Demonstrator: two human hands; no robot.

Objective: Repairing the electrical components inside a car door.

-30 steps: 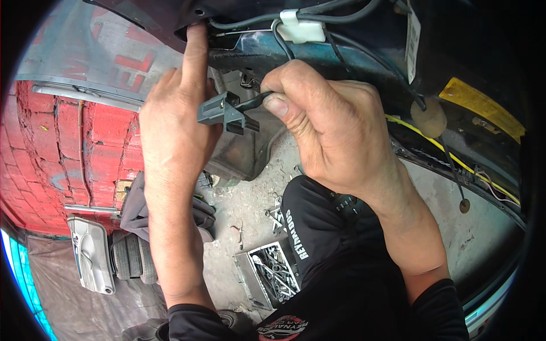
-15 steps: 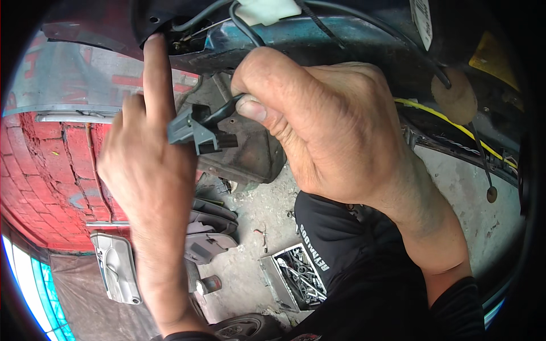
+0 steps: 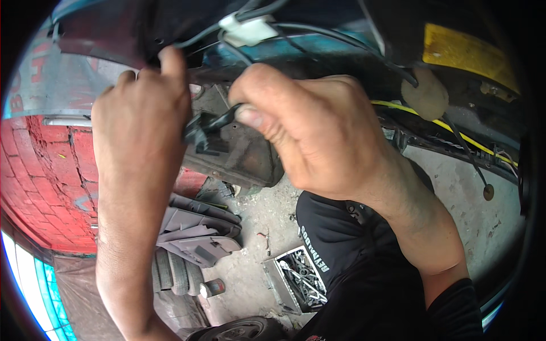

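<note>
- The right hand [image 3: 318, 136] pinches a black clip [image 3: 206, 129], fingers closed on it, under the dark car panel [image 3: 131, 34].
- The left hand [image 3: 142, 122] braces the panel's edge, index finger up, the others curled.
- The step looks like seating the clip; next it needs steady alignment.
- A metal tray [image 3: 272, 278] on the floor holds loose tools.

My left hand [image 3: 139, 122] and right hand [image 3: 310, 133] crowd the upper middle of the frame, with only a narrow gap between them, filled by the black plastic clip [image 3: 206, 126]. Above, the dark panel [image 3: 131, 31], white connector [image 3: 248, 29] and black cables [image 3: 335, 34] close off the top. Lower centre, bare concrete floor [image 3: 259, 219] lies open between the grey trim panels [image 3: 196, 230] and the tray of sockets [image 3: 298, 278].
</note>
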